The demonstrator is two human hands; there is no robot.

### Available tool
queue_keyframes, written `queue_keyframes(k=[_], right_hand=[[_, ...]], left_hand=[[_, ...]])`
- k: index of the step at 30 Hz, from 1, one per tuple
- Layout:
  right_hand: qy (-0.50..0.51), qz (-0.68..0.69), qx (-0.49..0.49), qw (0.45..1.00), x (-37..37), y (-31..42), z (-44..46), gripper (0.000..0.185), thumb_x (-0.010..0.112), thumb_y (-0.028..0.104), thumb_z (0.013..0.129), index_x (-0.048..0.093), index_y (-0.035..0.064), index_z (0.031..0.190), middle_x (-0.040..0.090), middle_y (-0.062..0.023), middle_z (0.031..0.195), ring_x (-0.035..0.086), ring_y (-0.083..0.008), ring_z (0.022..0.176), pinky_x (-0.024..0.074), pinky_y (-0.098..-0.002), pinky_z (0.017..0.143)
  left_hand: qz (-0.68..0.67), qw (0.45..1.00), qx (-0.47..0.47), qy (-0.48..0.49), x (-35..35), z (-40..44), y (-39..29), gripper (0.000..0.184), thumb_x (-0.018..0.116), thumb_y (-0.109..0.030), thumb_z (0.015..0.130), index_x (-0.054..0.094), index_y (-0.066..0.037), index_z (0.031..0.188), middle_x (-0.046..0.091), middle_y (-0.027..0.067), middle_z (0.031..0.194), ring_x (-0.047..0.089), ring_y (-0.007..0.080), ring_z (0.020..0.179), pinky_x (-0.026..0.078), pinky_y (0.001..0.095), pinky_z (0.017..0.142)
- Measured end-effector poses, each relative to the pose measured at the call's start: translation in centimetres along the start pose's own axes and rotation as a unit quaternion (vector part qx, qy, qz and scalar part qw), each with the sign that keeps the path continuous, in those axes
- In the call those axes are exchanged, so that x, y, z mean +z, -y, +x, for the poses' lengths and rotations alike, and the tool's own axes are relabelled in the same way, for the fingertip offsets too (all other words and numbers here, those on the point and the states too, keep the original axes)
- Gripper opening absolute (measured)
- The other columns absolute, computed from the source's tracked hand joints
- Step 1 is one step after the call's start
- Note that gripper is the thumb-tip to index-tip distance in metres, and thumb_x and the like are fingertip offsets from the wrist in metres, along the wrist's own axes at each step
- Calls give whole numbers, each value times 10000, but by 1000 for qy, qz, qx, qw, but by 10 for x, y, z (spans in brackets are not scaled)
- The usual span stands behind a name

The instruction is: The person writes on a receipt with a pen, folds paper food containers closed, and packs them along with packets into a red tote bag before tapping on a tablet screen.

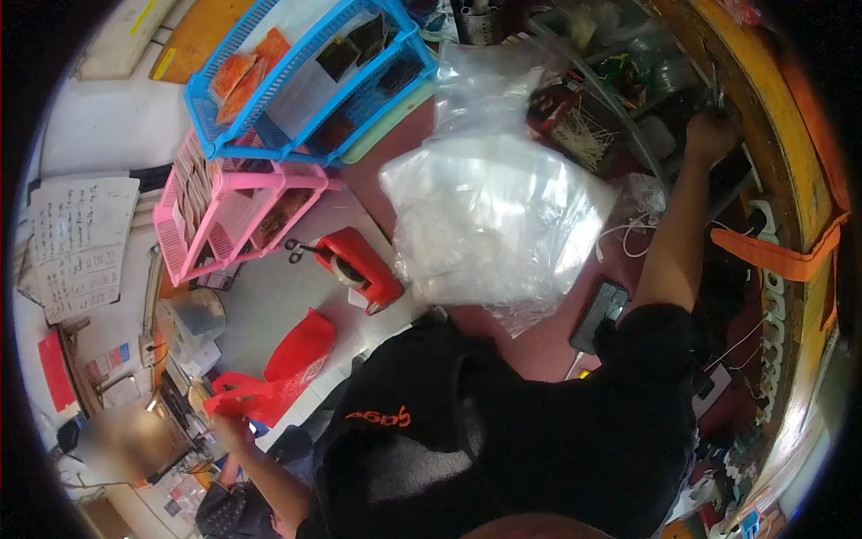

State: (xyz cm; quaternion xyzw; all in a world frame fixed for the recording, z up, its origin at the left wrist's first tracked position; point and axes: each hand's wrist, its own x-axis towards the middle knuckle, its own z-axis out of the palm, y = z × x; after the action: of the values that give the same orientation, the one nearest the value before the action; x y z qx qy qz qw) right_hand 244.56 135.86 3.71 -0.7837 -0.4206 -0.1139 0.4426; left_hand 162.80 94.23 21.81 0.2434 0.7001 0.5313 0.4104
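Observation:
My left hand (232,433) is stretched out to the lower left, closed on the handle end of a red carrier bag (301,350). The bag hangs out flat beside the counter, partly over its pale top. My right hand (714,135) reaches to the upper right, over a grey compartment tray (633,135) at the wooden edge. Its fingers are curled, with something thin and dark by them that is too small to name. Between my arms lies a large stack of clear plastic bags (494,216). Near my right elbow a phone (600,316) rests on the dark red surface, with a cable.
A blue basket rack (305,81) and a pink one (242,207) hold packets. A red tape dispenser (359,269) stands on the counter. Wooden sticks (582,136) lie beside the tray. An orange strap (772,251) hangs at right. Another person (135,445) is at lower left.

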Motion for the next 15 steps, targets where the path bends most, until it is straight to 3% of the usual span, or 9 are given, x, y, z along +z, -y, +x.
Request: queue_keyframes(k=[2, 4, 6, 8, 9, 11, 12, 14, 15], right_hand=[[-59, 21, -53, 997, -13, 12, -12, 377, 577, 151, 900, 575, -12, 1240, 619, -228, 1188, 614, -380, 1085, 497, -453, 906], [-22, -50, -84, 995, -4, -14, -7, 329, 582, 151, 897, 601, -29, 1173, 647, -211, 1105, 641, -356, 1011, 511, -432, 848], [12, -126, -112, 986, -8, -26, -7, 290, 586, 150, 894, 627, -45, 1105, 675, -194, 1021, 668, -332, 938, 525, -412, 791], [-1, 59, 53, 997, -17, -23, -2, 365, 546, 90, 919, 540, -45, 1258, 641, -187, 1117, 655, -313, 968, 512, -404, 850], [-1, 57, 51, 997, -31, -3, -7, 365, 546, 90, 919, 540, -45, 1258, 641, -187, 1117, 655, -313, 968, 512, -404, 850], [45, 340, 182, 922, -71, 52, -32, 406, 482, 51, 965, 475, 20, 1369, 562, -212, 1266, 586, -321, 1123, 488, -426, 951], [48, 336, 180, 923, -79, 55, -41, 406, 482, 51, 965, 475, 20, 1369, 562, -212, 1266, 586, -321, 1123, 488, -426, 951], [150, 593, 242, 754, -86, 58, -66, 452, 440, -28, 949, 427, 16, 1399, 573, -184, 1248, 581, -293, 1127, 488, -456, 984], [190, 598, 259, 734, -94, 74, -87, 475, 446, -39, 935, 406, 4, 1406, 569, -199, 1257, 583, -307, 1136, 482, -469, 1001]], left_hand=[[-43, 996, 12, 79, -27, 17, 8, 388, 537, -401, 972, 557, -113, 1232, 633, 54, 1108, 628, 213, 984, 528, 374, 857], [-81, 984, 20, 158, -54, 24, 19, 377, 529, -379, 977, 562, -95, 1223, 641, 55, 1087, 629, 210, 979, 525, 375, 855], [43, 997, 18, -64, -73, 28, 31, 447, 541, -475, 948, 571, -109, 1204, 667, 50, 1030, 636, 203, 948, 502, 347, 824], [26, 994, 22, -101, -85, 40, 40, 443, 539, -463, 953, 570, -98, 1202, 664, 50, 1027, 633, 201, 937, 500, 343, 825], [11, 990, 26, -140, -90, 45, 43, 439, 537, -452, 959, 568, -87, 1200, 661, 49, 1024, 631, 198, 925, 498, 339, 826], [0, 997, 11, -81, -107, 53, 46, 425, 544, -424, 962, 567, -77, 1206, 654, 49, 1038, 625, 191, 927, 497, 341, 831], [-11, 1000, -2, -22, -112, 54, 49, 412, 552, -396, 965, 565, -66, 1212, 647, 48, 1052, 618, 183, 930, 496, 342, 835], [-27, 999, -3, -28, -106, 55, 48, 409, 548, -351, 957, 543, -73, 1257, 630, 62, 1138, 616, 209, 998, 506, 360, 859], [-40, 999, 1, -36, -102, 53, 45, 421, 545, -306, 949, 521, -79, 1303, 614, 77, 1224, 614, 235, 1067, 515, 378, 882]])
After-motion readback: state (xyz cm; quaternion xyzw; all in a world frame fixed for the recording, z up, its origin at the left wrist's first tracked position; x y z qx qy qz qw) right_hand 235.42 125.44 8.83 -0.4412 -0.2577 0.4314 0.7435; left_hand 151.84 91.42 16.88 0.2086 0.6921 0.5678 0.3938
